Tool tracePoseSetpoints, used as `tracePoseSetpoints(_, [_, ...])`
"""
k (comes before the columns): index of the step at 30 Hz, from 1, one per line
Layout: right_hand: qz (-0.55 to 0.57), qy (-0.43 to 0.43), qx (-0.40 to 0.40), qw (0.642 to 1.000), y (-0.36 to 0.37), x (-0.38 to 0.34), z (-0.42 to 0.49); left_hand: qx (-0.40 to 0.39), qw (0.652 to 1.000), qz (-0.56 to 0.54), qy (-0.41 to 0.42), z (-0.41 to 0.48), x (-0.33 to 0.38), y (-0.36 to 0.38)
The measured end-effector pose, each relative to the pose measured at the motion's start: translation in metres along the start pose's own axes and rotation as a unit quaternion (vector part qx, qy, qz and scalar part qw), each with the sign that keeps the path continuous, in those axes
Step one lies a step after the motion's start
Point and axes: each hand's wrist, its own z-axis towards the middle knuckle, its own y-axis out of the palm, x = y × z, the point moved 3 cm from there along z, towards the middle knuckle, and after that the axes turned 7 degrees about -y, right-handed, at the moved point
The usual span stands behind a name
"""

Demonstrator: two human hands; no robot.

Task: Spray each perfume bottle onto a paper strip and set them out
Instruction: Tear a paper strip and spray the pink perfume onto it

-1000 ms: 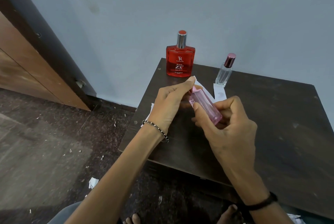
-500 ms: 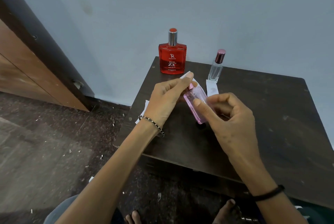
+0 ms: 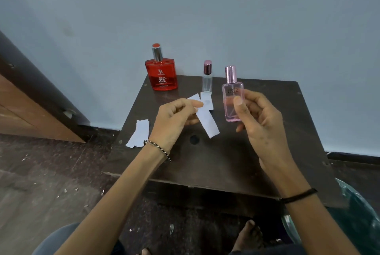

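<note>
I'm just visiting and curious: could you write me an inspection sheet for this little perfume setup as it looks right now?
Surface: dark wooden table, scuffed, standing against a pale wall.
Job's things: red bottle and small clear bottle upright at the back; a paper strip lies in front of the clear bottle; spare strips hang over the table's left edge.
Clutter: paper scraps on the floor.
Hands: left hand pinches a paper strip; right hand holds the pink bottle upright, cap on.
Cables: nothing seen.
Surroundings: wooden door at left, green plastic bag at lower right.
</note>
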Motion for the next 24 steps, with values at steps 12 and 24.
tracePoseSetpoints(12, [-0.038, 0.005, 0.049, 0.998, -0.033, 0.02, 0.016, -0.072, 0.994, 0.071, -0.038, 0.009, 0.007, 0.047])
tracePoseSetpoints(24, [-0.087, -0.008, 0.011, 0.996, -0.051, 0.029, 0.054, -0.015, 0.979, 0.2, -0.024, 0.035, 0.009, 0.09])
